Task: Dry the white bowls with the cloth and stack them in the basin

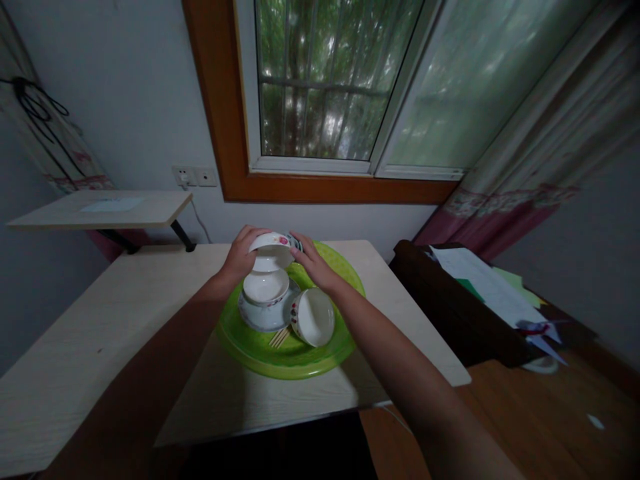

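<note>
Between my left hand (242,253) and my right hand (311,259) is a white bowl (273,241) with a floral outside, tilted with its open side toward me. Fingers of both hands close on its rim and sides. Just below it a smaller white bowl (266,287) sits on a patterned plate (265,319). Right of the plate, another white bowl (318,317) with red marks lies tipped on its side. Several light chopsticks (280,337) poke out near it. All these rest in a round green tray (295,368).
The pale wooden table (125,293) carries a small raised shelf (105,208) at the left. A wall socket (194,177) with a plugged cord is behind. To the right stands a dark cabinet (430,293) with papers (480,277) on top.
</note>
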Demonstrator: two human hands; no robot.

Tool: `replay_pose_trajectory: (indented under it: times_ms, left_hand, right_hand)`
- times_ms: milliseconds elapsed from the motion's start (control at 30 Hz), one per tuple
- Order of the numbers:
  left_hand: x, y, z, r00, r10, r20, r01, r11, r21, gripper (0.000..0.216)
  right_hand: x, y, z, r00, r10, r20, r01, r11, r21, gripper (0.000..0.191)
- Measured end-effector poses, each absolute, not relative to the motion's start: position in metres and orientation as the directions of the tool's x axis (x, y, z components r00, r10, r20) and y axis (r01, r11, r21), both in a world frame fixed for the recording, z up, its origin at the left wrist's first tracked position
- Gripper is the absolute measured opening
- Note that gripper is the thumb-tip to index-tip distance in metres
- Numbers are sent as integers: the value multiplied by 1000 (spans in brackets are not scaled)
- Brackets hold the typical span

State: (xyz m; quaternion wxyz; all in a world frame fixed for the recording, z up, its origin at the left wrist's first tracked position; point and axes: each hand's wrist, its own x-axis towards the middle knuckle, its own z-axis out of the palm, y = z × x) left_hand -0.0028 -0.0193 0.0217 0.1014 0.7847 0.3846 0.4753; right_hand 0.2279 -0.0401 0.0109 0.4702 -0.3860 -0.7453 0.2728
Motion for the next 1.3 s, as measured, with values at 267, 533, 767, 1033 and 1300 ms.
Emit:
replay_pose_trajectory:
  times_ms: [267,533,767,1033,1300]
  left_hand:
    - [-1,-20,16,344,607,716,513,-760,399,54]
    - [3,-18,8,337,580,741,483,-783,393,57]
    - [9,-14,7,213,679,702,406,-715,569,57]
    - [12,-17,12,222,874,432,613,-470,635,38]
    - [11,-20,13,254,833,491,633,-527,568,50]
  right_hand:
    - [225,-31,2,-280,813,510,435,581,-688,69]
    - [223,-33,6,-219,838,500,563,527,-637,36]
    - [222,-27,3,-113,872,476,625,435,-648,37]
    - [227,-20,-1,-10,911,412,577,341,-742,25]
    - [230,-34,13,-143,816,560,675,495,-548,56]
